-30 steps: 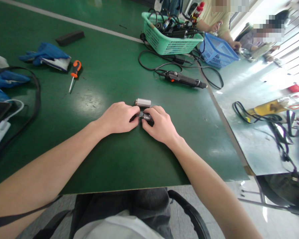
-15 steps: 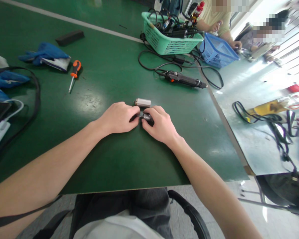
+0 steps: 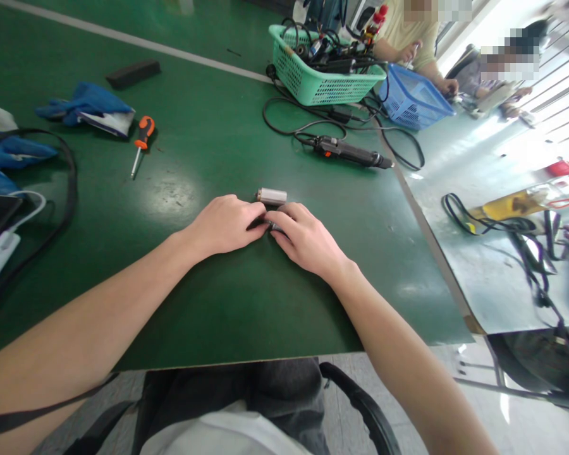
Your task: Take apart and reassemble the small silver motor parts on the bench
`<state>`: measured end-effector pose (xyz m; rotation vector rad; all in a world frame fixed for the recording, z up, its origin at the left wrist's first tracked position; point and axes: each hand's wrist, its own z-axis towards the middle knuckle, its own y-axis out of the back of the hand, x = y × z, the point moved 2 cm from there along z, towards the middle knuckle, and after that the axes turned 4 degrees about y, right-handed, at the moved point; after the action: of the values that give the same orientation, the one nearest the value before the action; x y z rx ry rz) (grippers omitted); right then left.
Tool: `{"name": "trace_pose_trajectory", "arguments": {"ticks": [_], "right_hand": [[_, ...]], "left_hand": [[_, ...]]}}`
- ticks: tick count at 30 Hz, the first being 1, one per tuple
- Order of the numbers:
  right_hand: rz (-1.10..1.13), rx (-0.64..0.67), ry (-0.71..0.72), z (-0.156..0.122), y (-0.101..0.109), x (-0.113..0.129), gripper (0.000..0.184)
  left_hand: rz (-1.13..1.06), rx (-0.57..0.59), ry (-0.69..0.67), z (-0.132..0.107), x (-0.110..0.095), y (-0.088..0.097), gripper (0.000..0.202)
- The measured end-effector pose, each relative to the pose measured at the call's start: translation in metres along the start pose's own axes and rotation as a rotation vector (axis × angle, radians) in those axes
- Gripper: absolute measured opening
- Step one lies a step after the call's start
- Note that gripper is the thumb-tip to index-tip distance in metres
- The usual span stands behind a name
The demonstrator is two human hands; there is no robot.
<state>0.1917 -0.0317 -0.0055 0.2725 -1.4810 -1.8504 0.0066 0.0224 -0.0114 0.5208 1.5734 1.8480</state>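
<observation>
My left hand and my right hand rest together on the green table, fingers curled around a small dark metal part between them. The right hand now covers most of that part; only a sliver shows. A short silver cylinder lies on the table just beyond my fingertips, untouched.
An orange-handled screwdriver and blue gloves lie at the left. A black electric screwdriver with its cable lies behind, near a green basket and a blue basket. Other people sit at the far right.
My right hand has slid forward and to the left over the dark part, hiding most of it. The left hand has hardly moved.
</observation>
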Motion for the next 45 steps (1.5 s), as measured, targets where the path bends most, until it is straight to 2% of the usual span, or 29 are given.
{"name": "trace_pose_trajectory", "arguments": {"ticks": [3, 6, 9, 14, 17, 21, 26, 30, 34, 36, 40, 42, 45], "right_hand": [[-0.082, 0.091, 0.036, -0.002, 0.010, -0.003, 0.033], [-0.120, 0.133, 0.014, -0.013, 0.023, -0.023, 0.033], [-0.177, 0.112, -0.082, -0.040, 0.039, -0.062, 0.036], [-0.373, 0.077, -0.329, -0.115, 0.071, -0.144, 0.036], [-0.419, 0.067, -0.418, -0.154, 0.088, -0.175, 0.033], [-0.433, 0.064, -0.463, -0.177, 0.100, -0.185, 0.028], [-0.431, 0.067, -0.491, -0.178, 0.105, -0.181, 0.034], [-0.472, 0.051, -0.526, -0.164, 0.113, -0.172, 0.044], [-0.500, -0.081, -0.460, -0.118, 0.105, -0.137, 0.040], [-0.411, -0.115, -0.330, -0.081, 0.089, -0.109, 0.038], [-0.213, -0.080, -0.103, -0.007, 0.044, -0.052, 0.040], [-0.149, -0.063, -0.037, 0.023, 0.023, -0.033, 0.045], [-0.117, -0.013, -0.033, 0.051, 0.000, -0.022, 0.047]], "left_hand": [[-0.019, 0.025, 0.006, 0.000, 0.001, 0.001, 0.033], [-0.040, 0.040, 0.014, -0.001, 0.002, 0.003, 0.035], [-0.045, 0.034, 0.023, -0.002, 0.002, 0.005, 0.032], [-0.034, 0.012, 0.035, -0.004, 0.004, 0.007, 0.030], [-0.031, 0.009, 0.027, -0.005, 0.005, 0.007, 0.030], [-0.031, 0.016, 0.022, -0.005, 0.005, 0.006, 0.030], [-0.040, 0.023, 0.025, -0.005, 0.006, 0.005, 0.029], [-0.035, 0.019, 0.018, -0.006, 0.007, 0.007, 0.029], [-0.033, 0.006, 0.006, -0.007, 0.007, 0.007, 0.027], [-0.035, -0.007, 0.012, -0.007, 0.006, 0.007, 0.025], [-0.043, -0.042, 0.092, -0.007, 0.005, 0.008, 0.020], [-0.042, -0.069, 0.154, -0.007, 0.005, 0.010, 0.021], [-0.040, -0.102, 0.246, -0.007, 0.005, 0.013, 0.024]]}}
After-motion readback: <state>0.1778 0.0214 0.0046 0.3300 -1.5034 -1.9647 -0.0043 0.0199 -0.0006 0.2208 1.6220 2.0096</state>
